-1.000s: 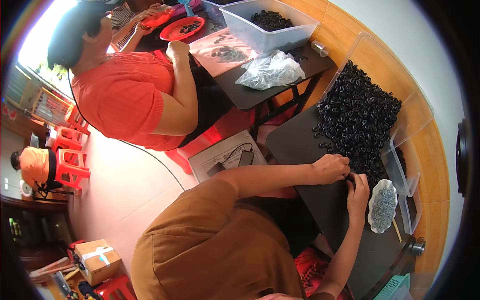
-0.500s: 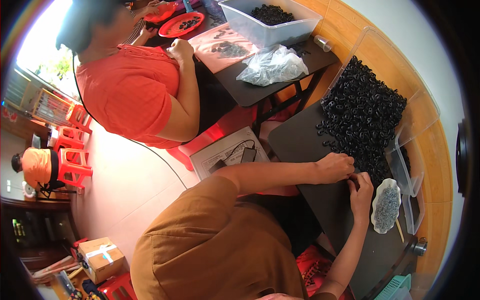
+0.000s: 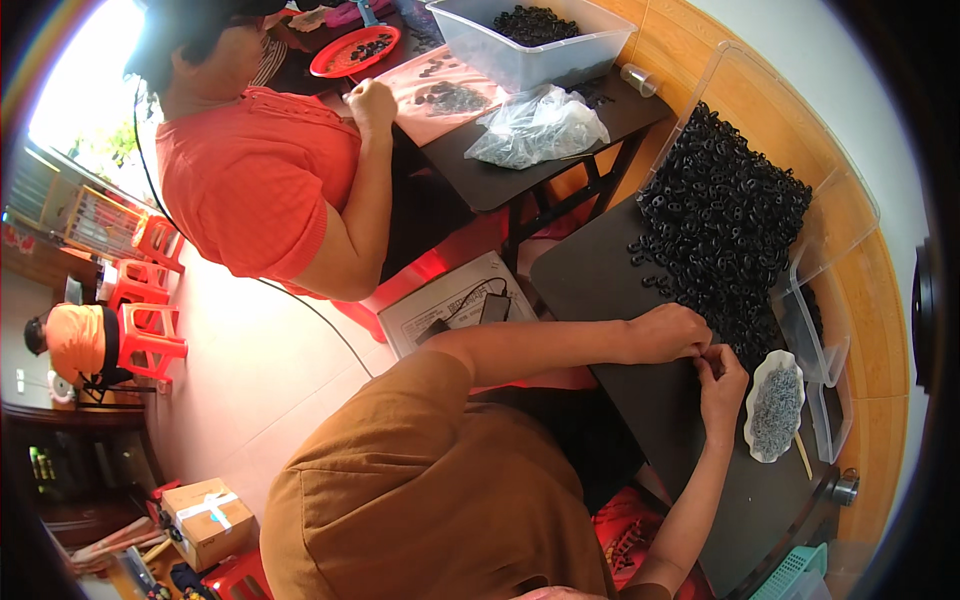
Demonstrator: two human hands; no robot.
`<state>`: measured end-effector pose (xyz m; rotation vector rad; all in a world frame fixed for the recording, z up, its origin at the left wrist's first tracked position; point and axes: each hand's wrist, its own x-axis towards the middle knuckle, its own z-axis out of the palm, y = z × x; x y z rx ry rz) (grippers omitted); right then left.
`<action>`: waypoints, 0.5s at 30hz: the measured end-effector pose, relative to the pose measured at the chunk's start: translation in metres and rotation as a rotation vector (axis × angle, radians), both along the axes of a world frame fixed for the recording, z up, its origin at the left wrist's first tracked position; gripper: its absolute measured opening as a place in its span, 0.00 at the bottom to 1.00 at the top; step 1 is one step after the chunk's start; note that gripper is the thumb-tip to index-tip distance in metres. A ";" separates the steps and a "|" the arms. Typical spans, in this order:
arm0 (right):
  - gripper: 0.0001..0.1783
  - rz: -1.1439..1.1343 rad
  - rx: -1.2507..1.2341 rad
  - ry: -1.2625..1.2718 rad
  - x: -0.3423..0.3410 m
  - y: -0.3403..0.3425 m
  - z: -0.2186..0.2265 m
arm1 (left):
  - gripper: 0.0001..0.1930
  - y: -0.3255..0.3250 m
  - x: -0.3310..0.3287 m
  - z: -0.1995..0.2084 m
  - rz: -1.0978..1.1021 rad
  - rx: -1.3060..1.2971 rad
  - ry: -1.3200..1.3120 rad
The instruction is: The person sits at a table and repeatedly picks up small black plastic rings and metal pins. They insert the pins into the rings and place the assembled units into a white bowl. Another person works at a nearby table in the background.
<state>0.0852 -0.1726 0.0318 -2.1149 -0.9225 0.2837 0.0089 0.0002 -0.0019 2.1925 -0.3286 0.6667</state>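
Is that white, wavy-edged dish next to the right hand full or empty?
The white, wavy-edged dish looks full: small grey pieces cover its inside, leaving mostly its pale rim showing.

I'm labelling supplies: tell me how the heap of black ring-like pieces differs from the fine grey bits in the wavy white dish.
The heap of black ring-like pieces is far larger than the pile of fine grey bits. Black pieces show holes; grey bits are too small to tell apart. The heap spreads onto the dark table; the bits sit inside the wavy white dish. Both are loose piles.
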 end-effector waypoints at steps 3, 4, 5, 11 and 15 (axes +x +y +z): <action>0.04 -0.027 0.070 0.002 0.001 -0.002 -0.004 | 0.05 0.000 0.001 0.008 -0.051 -0.239 0.096; 0.04 -0.034 0.089 0.005 0.001 -0.001 -0.005 | 0.05 0.000 0.002 0.010 -0.050 -0.287 0.106; 0.04 -0.042 0.108 0.008 0.002 -0.001 -0.006 | 0.05 0.001 0.002 0.011 -0.049 -0.336 0.117; 0.05 -0.061 0.206 -0.046 0.005 -0.002 -0.015 | 0.04 0.000 0.005 0.011 -0.067 -0.441 0.117; 0.05 -0.052 0.293 -0.035 0.001 0.001 -0.016 | 0.04 0.001 0.005 0.013 -0.043 -0.446 0.184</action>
